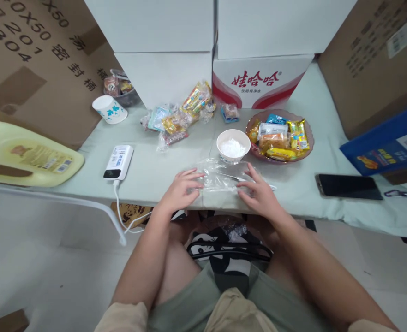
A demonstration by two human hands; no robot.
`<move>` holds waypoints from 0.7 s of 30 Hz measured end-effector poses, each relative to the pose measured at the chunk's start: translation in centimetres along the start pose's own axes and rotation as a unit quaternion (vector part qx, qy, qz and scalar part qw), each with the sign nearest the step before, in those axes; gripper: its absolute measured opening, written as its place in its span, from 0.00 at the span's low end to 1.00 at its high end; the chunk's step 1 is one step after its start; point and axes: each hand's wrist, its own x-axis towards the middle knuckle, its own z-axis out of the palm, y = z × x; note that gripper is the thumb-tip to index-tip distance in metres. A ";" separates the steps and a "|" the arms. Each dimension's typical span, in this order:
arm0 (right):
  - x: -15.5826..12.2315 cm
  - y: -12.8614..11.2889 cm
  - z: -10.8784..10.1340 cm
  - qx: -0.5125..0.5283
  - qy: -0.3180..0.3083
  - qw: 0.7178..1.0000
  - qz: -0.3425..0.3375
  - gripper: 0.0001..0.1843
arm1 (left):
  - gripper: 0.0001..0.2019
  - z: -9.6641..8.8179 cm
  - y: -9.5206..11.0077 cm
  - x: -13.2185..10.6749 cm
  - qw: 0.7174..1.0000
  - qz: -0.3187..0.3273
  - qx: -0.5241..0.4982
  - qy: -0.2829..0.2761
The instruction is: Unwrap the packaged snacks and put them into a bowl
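A thin sheet or bag of clear plastic (219, 177) lies crinkled on the cloth between my two hands. My left hand (182, 188) is at its left edge, fingers apart and stretched towards it. On the right side, my right hand (258, 191) has spread fingers, with the fingertips at the plastic's edge. A thin white utensil (273, 187) sticks out from under that hand; its kind is mostly hidden. Just beyond the plastic stands a paper bowl (233, 145) with white powder in it.
A glass bowl (309, 154) of packaged snacks stands right of the powder. Wrapped snacks (179, 120) lie by the white cartons (259, 83). A power bank (118, 162), paper cup (110, 109) and yellow jug (30, 154) are left; a phone (349, 186) is right.
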 end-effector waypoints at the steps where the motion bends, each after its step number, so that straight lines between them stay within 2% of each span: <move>1: 0.1 -0.1 -0.1 0.012 0.012 1.000 -0.005 0.12 | 0.12 -0.1 -0.2 -0.2 0.999 -0.001 -0.022 0.030; 6: 0.5 -0.7 -1.0 0.021 0.116 0.992 -0.037 0.07 | 0.15 -0.4 -1.0 -0.4 0.969 -0.080 -0.151 0.178; 8: 0.6 -0.8 -1.3 0.019 0.147 0.989 -0.013 0.07 | 0.13 -0.4 -1.1 -0.2 0.967 -0.084 -0.151 0.185; 10: 0.6 -0.6 -1.7 0.025 0.160 0.986 0.042 0.07 | 0.10 -0.4 -1.3 0.3 0.974 -0.085 -0.136 0.160; 12: 0.5 -0.4 -2.0 0.043 0.157 0.982 0.099 0.10 | 0.10 -0.4 -1.4 0.8 0.973 -0.104 -0.144 0.150; 14: 0.4 -0.2 -2.2 0.068 0.143 0.979 0.127 0.14 | 0.11 -0.3 -1.6 1.3 0.959 -0.128 -0.186 0.174; 18: -0.1 -0.2 -1.8 0.123 0.090 0.982 0.112 0.24 | 0.14 -0.1 -1.6 2.1 0.921 -0.149 -0.265 0.243; 21: -0.1 -0.5 -1.2 0.199 0.063 0.972 0.104 0.32 | 0.15 -0.1 -1.6 2.5 0.905 -0.166 -0.274 0.281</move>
